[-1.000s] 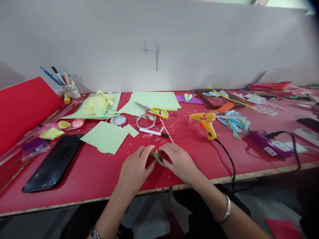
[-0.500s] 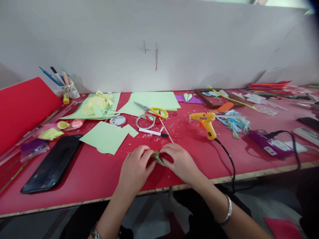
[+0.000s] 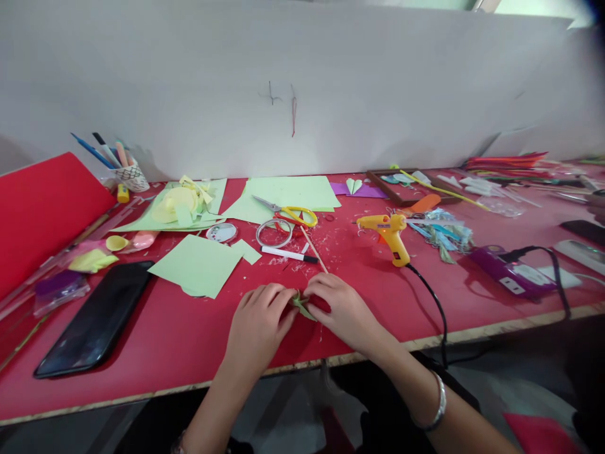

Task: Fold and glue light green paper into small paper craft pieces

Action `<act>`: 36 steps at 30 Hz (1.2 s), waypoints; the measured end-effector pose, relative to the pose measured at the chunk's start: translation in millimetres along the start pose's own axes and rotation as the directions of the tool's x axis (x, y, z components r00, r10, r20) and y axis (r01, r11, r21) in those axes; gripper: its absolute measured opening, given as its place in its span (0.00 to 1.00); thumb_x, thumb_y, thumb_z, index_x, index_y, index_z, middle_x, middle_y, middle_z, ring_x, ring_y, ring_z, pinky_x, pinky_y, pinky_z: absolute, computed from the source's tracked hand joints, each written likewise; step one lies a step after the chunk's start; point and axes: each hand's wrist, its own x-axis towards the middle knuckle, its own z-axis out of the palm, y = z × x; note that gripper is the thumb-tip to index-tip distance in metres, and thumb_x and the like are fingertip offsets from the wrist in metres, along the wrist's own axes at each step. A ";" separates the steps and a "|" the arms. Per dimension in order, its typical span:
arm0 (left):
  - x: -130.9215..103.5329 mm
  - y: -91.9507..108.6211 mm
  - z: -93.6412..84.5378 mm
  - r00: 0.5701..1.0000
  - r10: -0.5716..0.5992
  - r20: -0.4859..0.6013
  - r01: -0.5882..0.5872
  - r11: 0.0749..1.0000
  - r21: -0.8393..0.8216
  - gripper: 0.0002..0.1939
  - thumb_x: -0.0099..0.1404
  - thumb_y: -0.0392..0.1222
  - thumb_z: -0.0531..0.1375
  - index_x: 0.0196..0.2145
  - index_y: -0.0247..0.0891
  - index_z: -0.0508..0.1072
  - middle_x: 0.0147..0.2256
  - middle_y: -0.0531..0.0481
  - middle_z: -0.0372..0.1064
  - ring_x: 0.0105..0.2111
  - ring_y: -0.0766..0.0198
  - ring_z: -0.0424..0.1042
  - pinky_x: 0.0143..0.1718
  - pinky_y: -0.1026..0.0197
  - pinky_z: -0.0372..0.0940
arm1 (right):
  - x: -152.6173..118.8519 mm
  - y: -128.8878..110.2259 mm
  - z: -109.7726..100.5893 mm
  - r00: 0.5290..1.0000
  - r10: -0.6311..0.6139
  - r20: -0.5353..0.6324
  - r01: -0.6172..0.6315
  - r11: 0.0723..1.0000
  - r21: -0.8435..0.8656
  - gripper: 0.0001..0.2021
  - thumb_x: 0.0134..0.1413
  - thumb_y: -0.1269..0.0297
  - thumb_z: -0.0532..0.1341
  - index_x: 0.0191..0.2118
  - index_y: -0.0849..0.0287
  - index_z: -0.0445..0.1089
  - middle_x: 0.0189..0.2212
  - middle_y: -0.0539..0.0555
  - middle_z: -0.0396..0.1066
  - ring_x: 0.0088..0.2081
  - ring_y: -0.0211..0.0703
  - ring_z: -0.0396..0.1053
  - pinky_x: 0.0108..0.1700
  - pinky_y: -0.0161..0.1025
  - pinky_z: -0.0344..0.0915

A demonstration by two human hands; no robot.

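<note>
Near the front edge of the red table [image 3: 189, 340], my left hand [image 3: 261, 320] and my right hand [image 3: 344, 312] meet around a small green paper piece [image 3: 302, 306]. The fingertips of each hand pinch it from its own side, and part of it is hidden by them. A thin stick [image 3: 314, 249] lies just beyond my right hand. Behind my hands are a black-and-white marker [image 3: 289, 254], a roll of tape [image 3: 274, 233] and yellow-handled scissors [image 3: 299, 215]. Light green sheets [image 3: 201, 261] lie to the left.
A yellow glue gun [image 3: 391, 236] stands right of centre, its black cord [image 3: 437, 302] hanging over the front edge. A black phone [image 3: 97, 321] lies at left. At right is a purple power socket [image 3: 515, 271]. A cup of pens [image 3: 132, 176] stands at the back left.
The view has shifted slightly. The green piece between my fingers looks turned a little, its pointed part lower and further right. Both hands keep their hold. A blurred hand shows at the far right edge.
</note>
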 end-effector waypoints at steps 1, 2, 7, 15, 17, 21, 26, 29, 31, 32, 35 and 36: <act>-0.1 0.0 -0.3 1.000 -0.004 0.001 0.004 1.000 0.010 0.10 0.61 0.38 0.54 0.41 0.39 0.67 0.38 0.47 0.69 0.37 0.59 0.68 0.37 0.57 0.62 | -0.2 0.0 -1.2 1.000 -0.003 0.002 0.003 1.000 0.003 0.02 0.51 0.69 0.57 0.31 0.59 0.67 0.33 0.52 0.66 0.36 0.39 0.64 0.38 0.35 0.61; -0.1 -0.1 -0.5 1.000 -0.009 0.001 0.009 1.000 0.020 0.09 0.61 0.38 0.54 0.41 0.39 0.67 0.38 0.47 0.69 0.37 0.59 0.68 0.37 0.57 0.62 | -0.4 -0.3 -2.7 1.000 -0.008 0.005 0.008 1.000 0.004 0.03 0.52 0.69 0.57 0.31 0.59 0.67 0.32 0.52 0.66 0.36 0.39 0.64 0.37 0.35 0.61; 0.8 1.1 -1.1 1.000 -0.029 0.000 0.029 0.998 0.054 0.09 0.61 0.39 0.53 0.40 0.39 0.68 0.37 0.48 0.69 0.37 0.59 0.68 0.38 0.57 0.61 | -2.4 -5.5 -10.1 1.000 -0.016 0.026 0.016 1.000 0.004 0.07 0.54 0.62 0.55 0.30 0.59 0.66 0.30 0.52 0.66 0.34 0.38 0.64 0.36 0.34 0.60; 1.2 2.6 -1.3 0.997 -0.050 -0.051 0.056 0.993 0.106 0.08 0.61 0.40 0.54 0.38 0.39 0.69 0.35 0.48 0.70 0.34 0.60 0.69 0.34 0.59 0.60 | -3.7 -7.7 -13.3 0.987 -0.103 0.120 0.111 0.992 -0.055 0.10 0.53 0.59 0.56 0.27 0.60 0.65 0.27 0.51 0.64 0.32 0.37 0.62 0.34 0.33 0.59; 0.9 2.1 -0.5 0.997 -0.047 -0.061 0.053 0.993 0.105 0.08 0.61 0.40 0.53 0.38 0.39 0.69 0.35 0.48 0.70 0.34 0.60 0.69 0.35 0.59 0.60 | -3.6 -7.8 -14.2 0.979 -0.147 0.144 0.152 0.988 -0.027 0.09 0.53 0.61 0.56 0.29 0.60 0.66 0.28 0.51 0.65 0.32 0.37 0.62 0.34 0.33 0.59; 0.6 1.1 0.1 0.997 -0.038 -0.064 0.043 0.995 0.087 0.10 0.61 0.39 0.53 0.40 0.40 0.69 0.37 0.48 0.70 0.35 0.60 0.69 0.36 0.58 0.61 | -3.3 -8.7 -15.2 0.967 -0.190 0.170 0.182 0.982 0.058 0.07 0.55 0.67 0.54 0.30 0.60 0.67 0.29 0.51 0.66 0.33 0.36 0.64 0.36 0.32 0.60; 1.3 1.1 -1.4 0.998 -0.052 -0.043 0.055 0.997 0.050 0.10 0.62 0.39 0.52 0.41 0.40 0.69 0.37 0.49 0.71 0.36 0.60 0.70 0.38 0.57 0.61 | -2.2 -5.2 -9.1 1.000 -0.008 0.026 0.006 0.996 0.085 0.09 0.56 0.73 0.49 0.38 0.59 0.65 0.34 0.53 0.67 0.35 0.38 0.66 0.38 0.35 0.62; 1.2 1.1 -2.2 0.998 -0.058 -0.028 0.059 0.998 0.026 0.10 0.61 0.38 0.53 0.41 0.40 0.70 0.38 0.48 0.71 0.37 0.60 0.70 0.40 0.57 0.61 | -1.8 -3.7 -4.2 1.000 0.017 -0.016 -0.017 0.999 0.031 0.11 0.53 0.72 0.52 0.43 0.58 0.63 0.40 0.56 0.65 0.41 0.42 0.65 0.41 0.39 0.63; 0.8 1.0 -2.3 0.998 -0.061 -0.026 0.062 0.998 0.022 0.11 0.60 0.37 0.53 0.41 0.39 0.69 0.39 0.48 0.71 0.38 0.59 0.70 0.40 0.57 0.62 | -1.7 -3.9 -2.3 1.000 -0.003 0.010 0.003 1.000 -0.007 0.14 0.52 0.71 0.55 0.46 0.58 0.63 0.41 0.56 0.64 0.42 0.44 0.64 0.43 0.41 0.63; 0.6 0.9 -2.3 0.998 -0.063 -0.027 0.063 0.998 0.024 0.12 0.60 0.37 0.53 0.42 0.39 0.69 0.39 0.48 0.71 0.38 0.59 0.70 0.39 0.57 0.62 | -1.7 -4.1 -1.9 1.000 -0.011 0.025 0.011 1.000 -0.018 0.14 0.51 0.71 0.55 0.46 0.58 0.63 0.41 0.56 0.64 0.43 0.44 0.64 0.43 0.41 0.63; 0.1 0.8 -1.8 0.997 -0.064 -0.035 0.065 0.997 0.033 0.12 0.60 0.37 0.54 0.42 0.38 0.68 0.40 0.46 0.70 0.37 0.59 0.69 0.38 0.57 0.63 | -1.6 -3.8 -1.6 0.999 -0.005 0.038 0.006 1.000 -0.019 0.13 0.51 0.72 0.55 0.43 0.58 0.65 0.41 0.55 0.64 0.41 0.42 0.65 0.42 0.40 0.64; 0.0 0.8 -1.6 0.997 -0.062 -0.035 0.064 0.997 0.033 0.12 0.60 0.37 0.54 0.42 0.38 0.67 0.40 0.46 0.70 0.37 0.58 0.69 0.37 0.57 0.63 | -1.6 -3.3 -1.5 0.999 -0.001 0.033 0.001 1.000 -0.016 0.12 0.50 0.72 0.56 0.42 0.58 0.65 0.41 0.55 0.64 0.40 0.41 0.65 0.41 0.39 0.65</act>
